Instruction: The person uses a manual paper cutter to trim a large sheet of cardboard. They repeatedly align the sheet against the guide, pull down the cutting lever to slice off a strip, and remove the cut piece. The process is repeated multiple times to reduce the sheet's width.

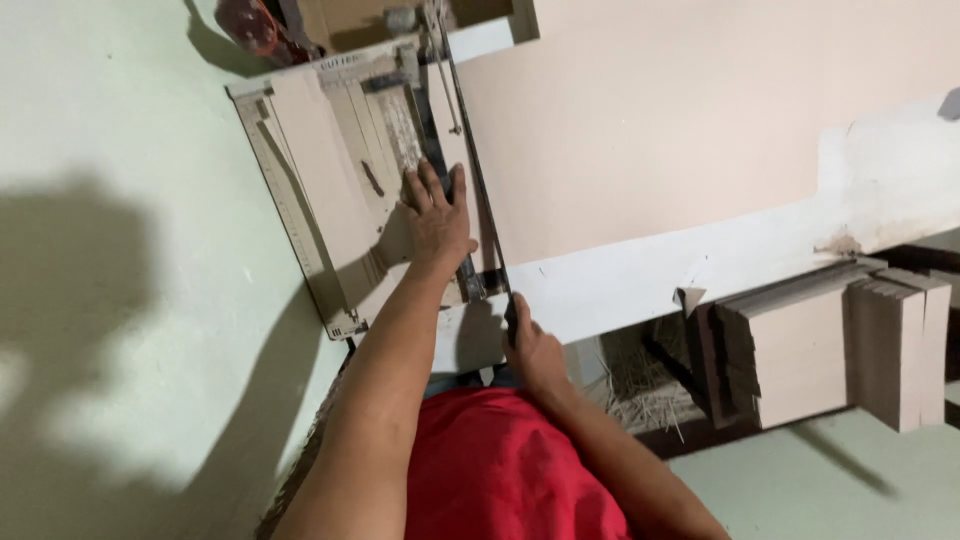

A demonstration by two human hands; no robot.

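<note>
Two hands on the paper cutter

Nearest you, your right hand (532, 345) is curled around the cutter's black handle (511, 318). Farther out, your left hand (437, 215) lies flat, fingers spread, pressing the card sheet (335, 160) on the paper cutter (300, 215). Cardboard stacks (835, 345) stand well apart, right.

Your left hand (438, 222) lies flat, fingers (432, 185) spread, pressing beige sheets onto the paper cutter (330, 200) on the desk (640, 280). Your right hand (535, 350) grips the black handle (511, 318) of the cutter's blade arm, lowered alongside. Cardboard stacks (840, 345) stand at right.
</note>
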